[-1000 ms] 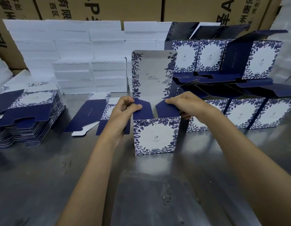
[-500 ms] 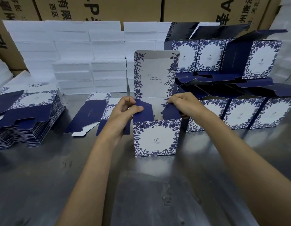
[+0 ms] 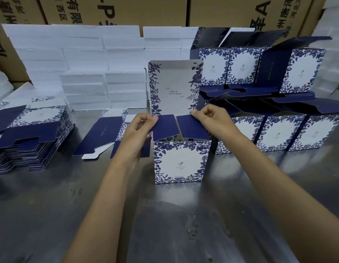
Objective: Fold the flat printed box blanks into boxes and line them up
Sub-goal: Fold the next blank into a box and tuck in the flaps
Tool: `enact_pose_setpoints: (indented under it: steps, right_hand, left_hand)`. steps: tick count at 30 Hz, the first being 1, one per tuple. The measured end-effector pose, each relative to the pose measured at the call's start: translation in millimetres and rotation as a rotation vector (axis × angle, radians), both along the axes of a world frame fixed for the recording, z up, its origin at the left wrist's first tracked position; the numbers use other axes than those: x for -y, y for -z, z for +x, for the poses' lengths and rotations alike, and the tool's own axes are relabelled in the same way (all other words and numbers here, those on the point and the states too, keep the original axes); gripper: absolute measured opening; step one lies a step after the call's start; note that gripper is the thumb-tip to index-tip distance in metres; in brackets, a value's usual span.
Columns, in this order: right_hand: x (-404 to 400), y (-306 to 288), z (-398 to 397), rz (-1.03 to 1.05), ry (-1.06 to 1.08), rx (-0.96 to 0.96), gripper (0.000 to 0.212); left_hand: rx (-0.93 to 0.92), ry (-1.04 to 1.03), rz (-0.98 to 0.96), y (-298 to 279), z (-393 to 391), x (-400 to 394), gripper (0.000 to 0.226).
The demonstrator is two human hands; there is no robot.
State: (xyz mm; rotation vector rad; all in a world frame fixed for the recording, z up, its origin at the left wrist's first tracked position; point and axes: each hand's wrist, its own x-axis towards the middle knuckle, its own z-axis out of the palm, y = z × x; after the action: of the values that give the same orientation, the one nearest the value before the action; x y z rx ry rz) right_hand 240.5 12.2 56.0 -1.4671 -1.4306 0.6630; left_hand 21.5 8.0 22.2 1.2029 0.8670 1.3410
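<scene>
Flaps [image 3: 191,127] lowered — box [image 3: 182,162] between hands

In front of me, at the middle of the table [image 3: 51,215], stands the box [image 3: 181,162], its lid upright at the rear. My left hand [image 3: 140,128] is on its left flap, my right hand [image 3: 212,120] on its right flap. A stack of flat blanks [image 3: 30,137] lies at far left; one loose blank [image 3: 106,131] lies between stack and box. Finished boxes [image 3: 278,131] stand in two tiers to the right. Foam blocks [image 3: 85,63] are piled behind, with cartons [image 3: 149,10] behind those.
</scene>
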Motion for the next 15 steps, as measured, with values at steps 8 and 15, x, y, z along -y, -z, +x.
enact_pose_setpoints:
  steps: [8,15]
  right_hand:
    - [13.8,0.3,-6.3,-0.043,-0.132,-0.348,0.046]
    - [25.9,7.0,-2.6,-0.076,-0.138,-0.491,0.025]
  left_hand:
    - [0.011,-0.067,0.039,-0.4,12.9,7.3,0.034]
    - [0.014,-0.14,-0.076,-2.9,15.2,9.0,0.02]
